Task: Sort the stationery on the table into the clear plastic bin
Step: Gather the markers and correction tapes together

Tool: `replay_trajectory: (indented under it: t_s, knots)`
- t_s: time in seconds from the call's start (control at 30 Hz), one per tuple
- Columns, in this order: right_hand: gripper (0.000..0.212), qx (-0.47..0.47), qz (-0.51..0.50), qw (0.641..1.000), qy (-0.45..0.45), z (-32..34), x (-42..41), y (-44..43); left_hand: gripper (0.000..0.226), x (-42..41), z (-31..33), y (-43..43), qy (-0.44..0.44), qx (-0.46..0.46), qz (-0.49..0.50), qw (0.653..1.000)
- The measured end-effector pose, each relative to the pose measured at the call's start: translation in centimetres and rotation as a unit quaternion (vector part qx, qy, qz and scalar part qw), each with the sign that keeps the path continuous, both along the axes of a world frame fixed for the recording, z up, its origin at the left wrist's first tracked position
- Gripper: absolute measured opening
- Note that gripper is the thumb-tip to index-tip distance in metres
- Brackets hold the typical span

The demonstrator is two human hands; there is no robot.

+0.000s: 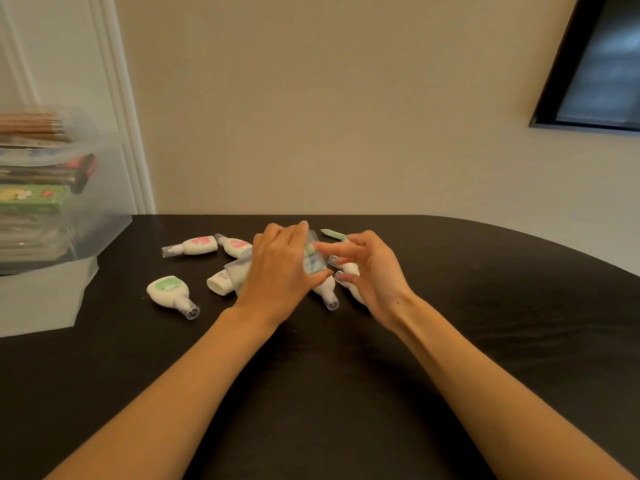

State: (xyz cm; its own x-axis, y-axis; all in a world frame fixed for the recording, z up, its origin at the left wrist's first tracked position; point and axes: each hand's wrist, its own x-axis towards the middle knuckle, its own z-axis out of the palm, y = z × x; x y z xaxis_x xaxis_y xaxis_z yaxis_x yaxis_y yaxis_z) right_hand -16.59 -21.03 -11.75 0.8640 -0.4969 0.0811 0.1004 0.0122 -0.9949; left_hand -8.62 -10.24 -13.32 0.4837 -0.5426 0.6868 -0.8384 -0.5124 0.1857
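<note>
Across the black counter (450, 341) our two bare forearms run from the near edge up to a scatter of stationery close to the far edge, where a plain wall rises. The near half of the counter lies open around our arms, and so does its right side out to the rounded corner.

At the far left stands the clear plastic bin (104, 202). It is stacked with flat packs, a green box among them and brown sticks on top. A frosted plastic sheet (41, 296) lies just in front of it.

Our left hand (280, 268) arches knuckles-up, its fingers curled over a clear packet (313, 259) with the thumb closing beneath, pinching it. Small green and blue pieces show inside the packet. Our right hand (374, 275) sits just beside, forefinger stretched toward the packet. Its other fingers are loosely curled over a white correction tape (351, 268), and we cannot tell whether they grip it.

A capped tape (327, 292) lies between the hands. To the left lie a green-labelled tape (169, 292), a pink-labelled tape (195, 244), a second pink one (236, 247) and a plain white tape (218, 282) partly under the packet. A small pale green stick (332, 233) lies behind our right fingers.
</note>
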Motion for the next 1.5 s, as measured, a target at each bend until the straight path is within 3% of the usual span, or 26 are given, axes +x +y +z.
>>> replay_trajectory:
  t_s: [0.07,0.13,0.2,0.27,0.53,0.63,0.77,0.83,1.0,1.13,1.3,1.5]
  knots:
    - [0.044,0.005,-0.024,0.999,-0.036,0.7,1.0,-1.1,0.073,1.1,0.5,-0.7,0.007,0.000,0.011,1.000]
    - [0.035,0.016,-0.110,0.992,-0.067,1.3,2.3,-3.3,0.071,2.4,0.8,-1.5,0.011,0.017,0.035,0.999]
    - [0.025,0.000,-0.211,0.976,-0.043,1.0,4.0,-5.9,0.066,4.0,0.5,-2.2,0.022,0.035,0.062,0.997]
    - [0.030,-0.062,-0.261,0.963,0.023,-0.5,5.2,-8.1,0.062,5.1,0.2,-2.5,0.038,0.056,0.088,0.994]
    - [0.030,-0.250,-0.223,0.927,0.171,-4.1,8.3,-12.8,0.058,7.0,-0.6,-4.1,0.088,0.116,0.148,0.978]
    - [0.017,-0.314,-0.228,0.898,0.205,-4.3,9.0,-13.0,0.060,6.9,-0.5,-4.2,0.092,0.114,0.147,0.978]
    - [0.014,-0.290,-0.265,0.903,0.173,-3.7,8.2,-12.5,0.061,6.3,-0.1,-4.0,0.098,0.117,0.141,0.978]
    - [0.015,-0.249,-0.309,0.911,0.112,-3.4,7.5,-12.1,0.060,6.1,0.2,-3.8,0.095,0.103,0.133,0.981]
    - [0.014,-0.026,-0.363,0.928,-0.073,-2.6,4.9,-10.0,0.060,3.9,0.9,-2.9,0.090,0.074,0.116,0.986]
    - [0.017,0.161,-0.294,0.933,-0.133,-2.1,1.9,-7.8,0.070,1.7,1.0,-2.0,0.078,0.075,0.098,0.989]
    - [0.014,0.164,-0.185,0.963,-0.104,-1.9,-1.0,-4.1,0.075,-1.4,1.1,-0.3,0.121,0.071,0.073,0.987]
    - [0.014,0.180,-0.159,0.964,-0.110,-1.9,-2.3,-1.6,0.074,-3.8,1.2,2.7,0.123,0.070,0.038,0.989]
